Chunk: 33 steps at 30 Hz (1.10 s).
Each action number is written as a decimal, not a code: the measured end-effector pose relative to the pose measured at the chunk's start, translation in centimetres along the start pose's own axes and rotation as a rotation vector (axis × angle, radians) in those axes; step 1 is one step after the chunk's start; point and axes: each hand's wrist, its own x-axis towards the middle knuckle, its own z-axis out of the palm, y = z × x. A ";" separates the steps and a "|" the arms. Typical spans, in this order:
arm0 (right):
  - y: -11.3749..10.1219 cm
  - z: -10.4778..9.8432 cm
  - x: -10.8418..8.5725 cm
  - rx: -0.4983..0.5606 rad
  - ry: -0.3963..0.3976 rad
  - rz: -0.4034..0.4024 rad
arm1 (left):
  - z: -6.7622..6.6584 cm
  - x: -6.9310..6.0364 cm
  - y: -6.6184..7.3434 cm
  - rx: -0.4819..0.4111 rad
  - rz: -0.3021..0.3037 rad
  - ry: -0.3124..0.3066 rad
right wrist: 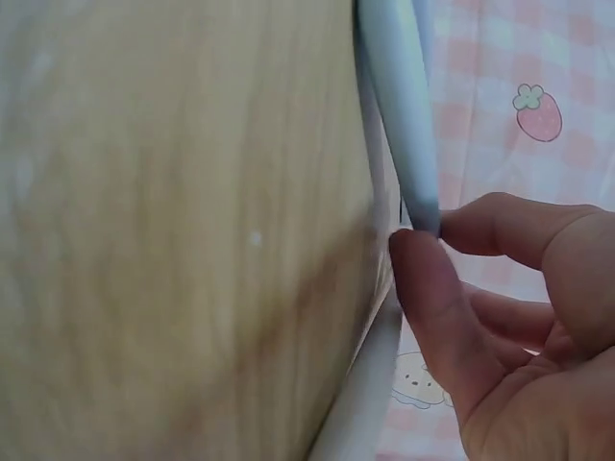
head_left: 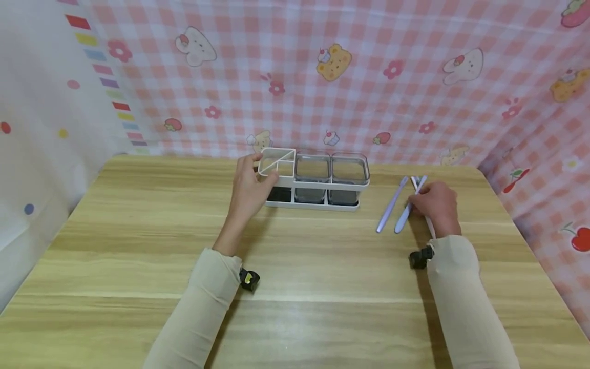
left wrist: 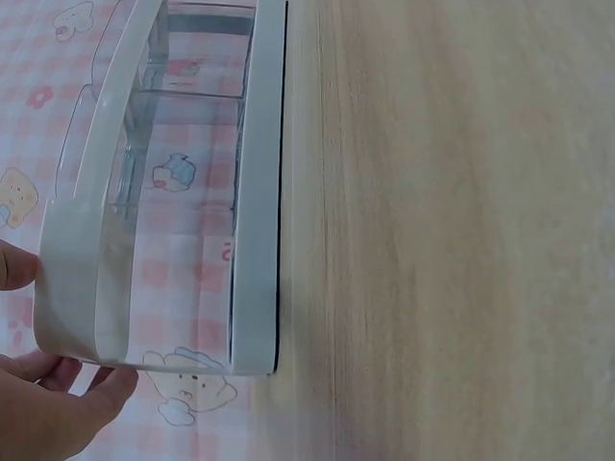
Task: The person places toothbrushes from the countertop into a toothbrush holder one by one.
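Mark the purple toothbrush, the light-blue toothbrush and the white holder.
Purple toothbrush [head_left: 391,206]: head view, middle of its handle.
Light-blue toothbrush [head_left: 403,217]: head view, lower part of its handle.
White holder [left wrist: 258,211]: left wrist view, its lower rail.

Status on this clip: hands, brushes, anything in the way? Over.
Left hand grips holder at left end. Right hand pinches blue brush. Purple brush lies between blue brush and holder.

Pink checked cloth [head_left: 304,31] and white dotted cloth [head_left: 41,92] border a wood-grain table [head_left: 332,307].
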 end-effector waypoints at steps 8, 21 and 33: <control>-0.2 0.4 0.0 0.191 0.008 0.090 | 0.0 0.0 -0.2 -0.016 -0.008 0.002; -2.1 0.3 -1.2 0.462 0.113 0.045 | -0.1 0.3 -0.2 -0.124 -0.010 -0.005; -4.3 -0.6 -1.7 0.734 0.178 -0.027 | -0.3 0.3 0.0 -0.239 -0.062 -0.013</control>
